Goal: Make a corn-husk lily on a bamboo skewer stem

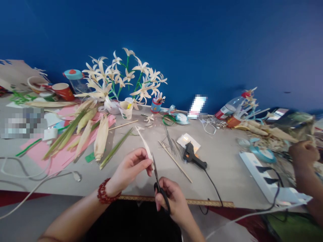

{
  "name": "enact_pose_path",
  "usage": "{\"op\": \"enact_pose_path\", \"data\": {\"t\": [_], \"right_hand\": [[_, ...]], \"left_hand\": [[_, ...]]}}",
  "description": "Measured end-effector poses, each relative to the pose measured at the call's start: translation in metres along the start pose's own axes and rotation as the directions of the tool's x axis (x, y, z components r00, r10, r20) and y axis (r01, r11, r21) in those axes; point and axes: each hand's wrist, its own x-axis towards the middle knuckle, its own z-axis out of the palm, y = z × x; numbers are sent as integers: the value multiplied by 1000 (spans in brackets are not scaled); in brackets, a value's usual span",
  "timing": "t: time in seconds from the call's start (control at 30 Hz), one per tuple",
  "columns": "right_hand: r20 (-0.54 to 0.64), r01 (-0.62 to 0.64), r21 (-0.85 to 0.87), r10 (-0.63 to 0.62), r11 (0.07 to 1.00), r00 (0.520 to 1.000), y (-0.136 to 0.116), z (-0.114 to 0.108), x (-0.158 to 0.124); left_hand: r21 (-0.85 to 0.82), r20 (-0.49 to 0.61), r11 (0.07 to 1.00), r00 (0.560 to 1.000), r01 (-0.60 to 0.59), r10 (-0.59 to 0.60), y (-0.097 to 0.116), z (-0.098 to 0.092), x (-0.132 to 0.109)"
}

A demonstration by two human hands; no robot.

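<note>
My left hand [137,166], with a red bead bracelet on its wrist, pinches a narrow pale strip of corn husk [144,141] that points up and away. In my right hand [170,198] is a pair of scissors [161,193] with black handles. Its blades reach up beside the lower end of the strip, close to my left fingertips; whether they touch it I cannot tell. A black hot glue gun [193,156] lies to the right of both hands, and a thin wooden stick [176,163] lies between. Beyond my left hand rests a green husk strip [116,149].
Husk flowers [126,74] on green stems stand in cups at the back. Corn husks [101,137] lie on pink paper [37,151] at left. A white power strip [262,174] and its cables lie at right, near another person's hand [304,153].
</note>
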Motion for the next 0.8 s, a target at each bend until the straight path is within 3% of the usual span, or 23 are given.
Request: {"op": "enact_pose_path", "data": {"t": [0.8], "right_hand": [[2, -9, 1, 9, 1000, 1000, 6, 0, 0]], "left_hand": [[123, 68, 992, 998, -12, 3, 7, -2, -4]]}}
